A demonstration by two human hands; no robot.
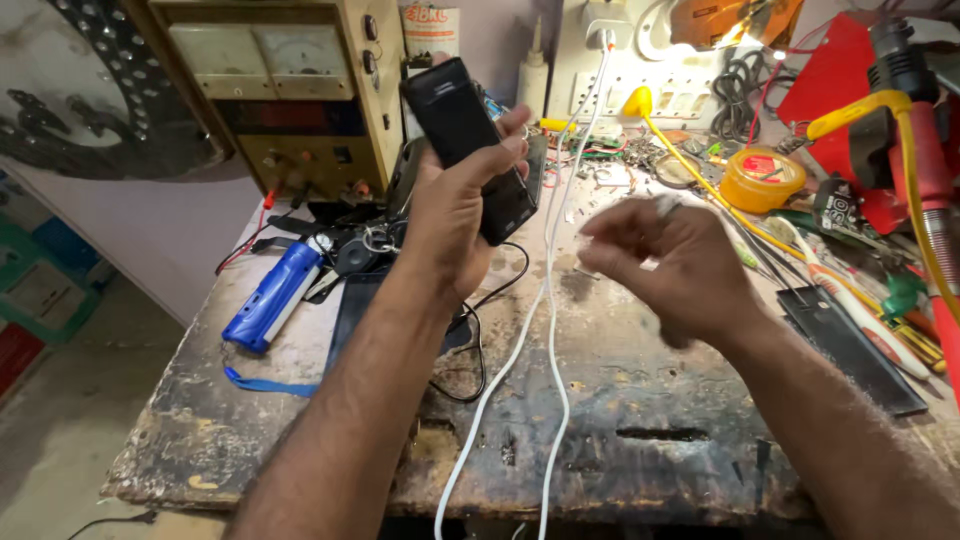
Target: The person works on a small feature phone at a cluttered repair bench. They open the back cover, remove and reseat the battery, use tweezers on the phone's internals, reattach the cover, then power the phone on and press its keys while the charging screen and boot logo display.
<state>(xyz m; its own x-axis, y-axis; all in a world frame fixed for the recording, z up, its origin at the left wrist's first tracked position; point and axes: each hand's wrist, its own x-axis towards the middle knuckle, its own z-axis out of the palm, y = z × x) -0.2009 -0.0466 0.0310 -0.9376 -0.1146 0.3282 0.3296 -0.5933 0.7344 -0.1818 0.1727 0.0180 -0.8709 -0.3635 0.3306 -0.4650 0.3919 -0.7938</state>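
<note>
Forearms: both come in from 6 o'clock, nearest the camera, over the scarred workbench [620, 400].
Left hand [450, 215]: raised at 11 o'clock of centre, fingers wrapped round a black rectangular device [465, 135] — a power bank or battery case, I cannot tell which. It is held upright and off the bench, seemingly so its face turns toward the eyes.
Right hand [675, 265]: at 3 o'clock of centre, motion-blurred, fingers curled loosely with the tips drawn together; whether they pinch some small part cannot be told.
White cables [550, 310]: two, running from a wall plug at 12 o'clock down past 6 o'clock, between the hands and touching neither.
Blue tool [275, 295]: lies at 9 o'clock, just beside a tangle of black leads.
Bench power supply [290, 90]: stands at 11 o'clock behind the device.
Yellow tape roll [762, 178]: at 2 o'clock amid clutter.
Hidden: the device's lower end sits behind the fingers — the red gear at 3 o'clock is cut off by the edge.
</note>
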